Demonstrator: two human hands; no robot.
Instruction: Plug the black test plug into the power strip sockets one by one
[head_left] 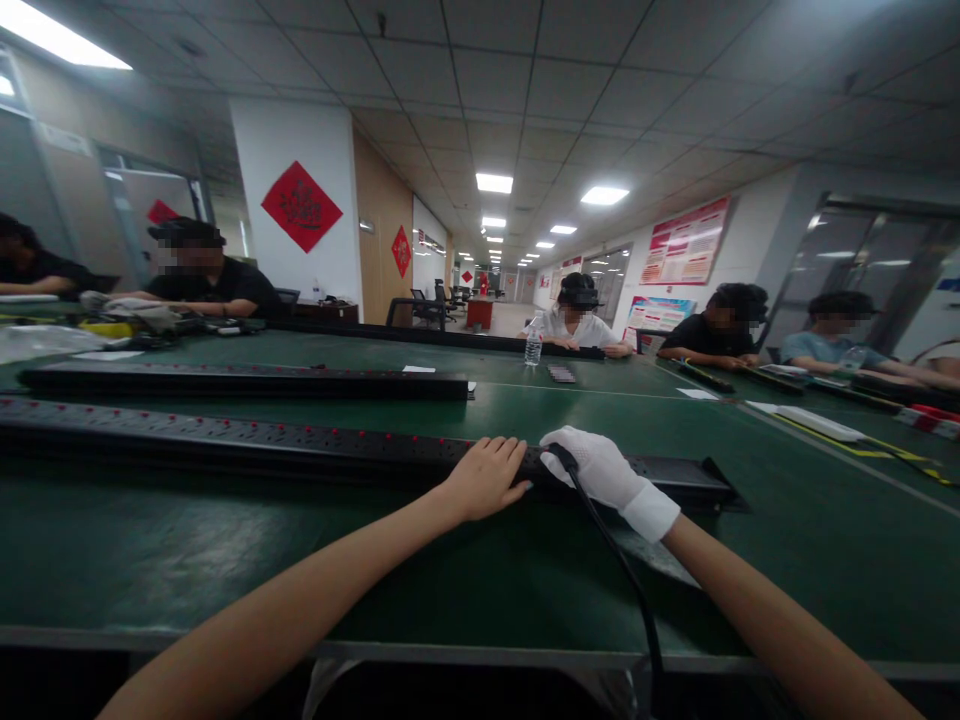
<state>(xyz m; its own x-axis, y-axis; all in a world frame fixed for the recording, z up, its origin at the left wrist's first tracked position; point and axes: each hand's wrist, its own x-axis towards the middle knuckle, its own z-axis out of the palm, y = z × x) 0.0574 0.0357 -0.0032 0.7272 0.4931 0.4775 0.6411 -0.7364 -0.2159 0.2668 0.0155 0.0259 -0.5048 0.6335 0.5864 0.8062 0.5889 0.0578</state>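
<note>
A long black power strip (300,438) with a row of sockets and small red parts lies across the green table in front of me. My left hand (487,477), bare, is laid over it right of centre, fingers across the top and thumb on the near side. Just to the right, my right hand (598,468) wears a white glove and is closed around a black plug (561,457) held against the strip's top. From the plug a black cable (626,570) runs down over the table's near edge. Whether the plug's pins sit in a socket is hidden.
Behind lies a second black power strip (247,382). A water bottle (533,347) and a small stack of pale pieces (561,374) stand farther back. A white strip (821,424) lies right. Several people sit around the table (375,580).
</note>
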